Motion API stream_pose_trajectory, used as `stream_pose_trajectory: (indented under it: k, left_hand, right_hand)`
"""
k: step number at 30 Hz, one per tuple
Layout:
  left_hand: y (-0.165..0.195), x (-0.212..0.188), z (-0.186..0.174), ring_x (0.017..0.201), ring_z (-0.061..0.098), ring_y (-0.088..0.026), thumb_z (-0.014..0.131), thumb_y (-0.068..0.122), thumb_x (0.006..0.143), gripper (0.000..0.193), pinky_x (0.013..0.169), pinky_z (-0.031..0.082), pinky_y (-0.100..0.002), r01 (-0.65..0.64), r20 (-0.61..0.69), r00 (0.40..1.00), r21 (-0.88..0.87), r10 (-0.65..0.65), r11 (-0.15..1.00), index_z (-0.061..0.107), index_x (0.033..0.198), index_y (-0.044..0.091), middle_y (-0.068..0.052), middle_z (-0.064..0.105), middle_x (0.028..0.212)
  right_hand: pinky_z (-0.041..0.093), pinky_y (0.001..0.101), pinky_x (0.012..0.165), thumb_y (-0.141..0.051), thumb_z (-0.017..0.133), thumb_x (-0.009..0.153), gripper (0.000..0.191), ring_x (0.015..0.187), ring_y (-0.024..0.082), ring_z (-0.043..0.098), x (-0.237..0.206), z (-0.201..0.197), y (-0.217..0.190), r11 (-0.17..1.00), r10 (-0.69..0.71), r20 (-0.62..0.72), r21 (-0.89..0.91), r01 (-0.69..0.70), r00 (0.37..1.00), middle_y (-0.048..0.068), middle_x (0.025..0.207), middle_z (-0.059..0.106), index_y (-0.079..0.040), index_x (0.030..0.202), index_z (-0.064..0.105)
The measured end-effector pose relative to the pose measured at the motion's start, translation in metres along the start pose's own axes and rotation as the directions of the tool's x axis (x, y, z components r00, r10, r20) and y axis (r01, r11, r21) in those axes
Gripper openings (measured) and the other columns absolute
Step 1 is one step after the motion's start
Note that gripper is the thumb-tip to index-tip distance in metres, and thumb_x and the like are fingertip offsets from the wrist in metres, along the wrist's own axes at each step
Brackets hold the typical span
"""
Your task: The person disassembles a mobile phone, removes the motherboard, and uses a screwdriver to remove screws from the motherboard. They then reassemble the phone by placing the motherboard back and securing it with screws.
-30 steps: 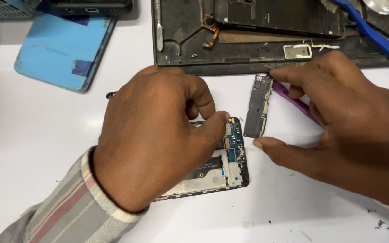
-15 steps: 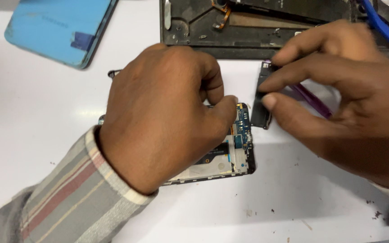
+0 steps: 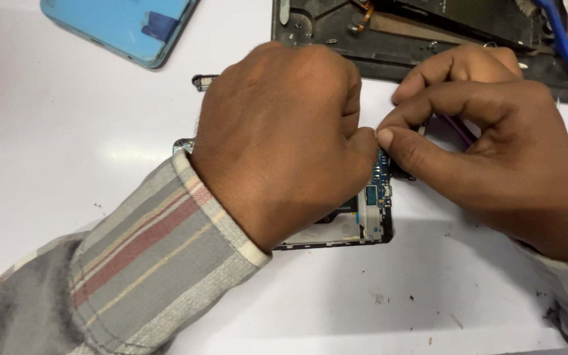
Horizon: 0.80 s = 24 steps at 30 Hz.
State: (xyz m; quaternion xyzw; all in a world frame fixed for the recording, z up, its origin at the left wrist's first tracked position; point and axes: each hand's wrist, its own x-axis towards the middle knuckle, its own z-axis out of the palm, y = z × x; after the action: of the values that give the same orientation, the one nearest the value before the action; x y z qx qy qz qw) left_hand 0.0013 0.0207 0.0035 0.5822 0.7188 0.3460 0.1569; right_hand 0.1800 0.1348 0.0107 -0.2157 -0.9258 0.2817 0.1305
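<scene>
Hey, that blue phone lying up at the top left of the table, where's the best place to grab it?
Probably by its two long edges, coming from above. The blue phone lies flat on the white table, apart from both hands, so its thin long sides are free for a pinch. Its upper end is out of frame.

At your eleven o'clock, a light-blue phone panel lies flat on the white table, its corners rounded. A small dark-blue rectangular label sits near its right edge. You have no packages or signs in view.
</scene>
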Motion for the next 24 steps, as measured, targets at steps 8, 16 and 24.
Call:
stream_pose_trajectory:
  k: [8,16,24]
  left_hand:
    - [0.0009,0.0016,0.0009,0.045,0.059,-0.018,0.075,0.015,0.076,0.023,0.049,0.051,-0.038,0.046,0.073,0.996,0.020,-0.047,0.999,0.063,0.057,0.013,-0.006,0.058,0.046]
    - [-0.0018,0.0004,0.0039,0.051,0.061,-0.021,0.076,0.015,0.073,0.020,0.053,0.050,-0.042,-0.001,0.026,1.000,0.029,0.000,1.000,0.064,0.058,0.012,-0.007,0.059,0.049]
    - [-0.0031,-0.0028,0.0062,0.051,0.058,-0.023,0.076,0.014,0.074,0.024,0.057,0.050,-0.045,-0.048,-0.005,0.999,0.038,0.049,0.998,0.063,0.054,0.011,-0.007,0.058,0.047]
  right_hand:
    - [0.044,0.0319,0.087,-0.012,0.079,0.084,0.010,0.112,0.019,0.052,-0.0014,0.0015,0.0031,0.998,0.055,0.006,-0.024,-0.055,0.998,0.004,0.105,0.066,-0.005,0.091,0.077]
    - [0.044,0.0312,0.084,-0.013,0.078,0.084,0.010,0.111,0.018,0.051,-0.0004,0.0012,-0.0002,0.997,0.076,0.024,-0.033,-0.075,0.997,0.003,0.106,0.064,-0.006,0.090,0.076]
    - [0.045,0.0304,0.084,-0.013,0.077,0.084,0.008,0.112,0.017,0.049,-0.0003,0.0014,-0.0029,0.996,0.087,0.046,-0.001,-0.087,0.995,0.004,0.111,0.061,-0.006,0.088,0.076]
